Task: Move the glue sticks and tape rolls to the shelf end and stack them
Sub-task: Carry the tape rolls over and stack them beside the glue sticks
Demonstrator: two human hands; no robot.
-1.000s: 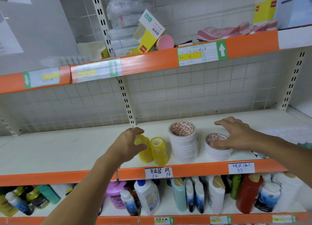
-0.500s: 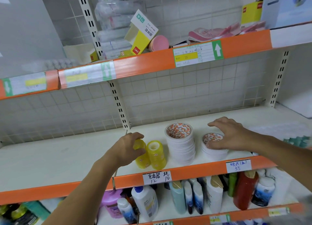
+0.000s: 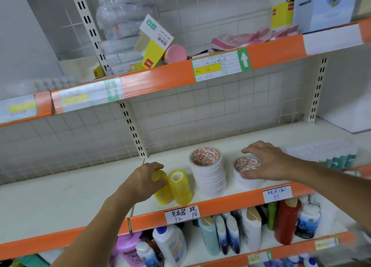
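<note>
— What has moved?
— Little: both hands stay put on the shelf (image 3: 60, 188), its left stretch bare.
— Fingers?
— The left hand (image 3: 144, 181) curls around the left yellow stack (image 3: 161, 188) near the front edge; the right hand (image 3: 265, 161) spreads over the short tape stack (image 3: 246, 173), beside the tall tape stack (image 3: 207, 172).

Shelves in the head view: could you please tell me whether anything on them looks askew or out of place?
Yes: on the top orange-edged shelf, the yellow-and-white cardboard box leans tilted against the clear plastic packs instead of standing square. The tape stacks below sit upright.
</note>
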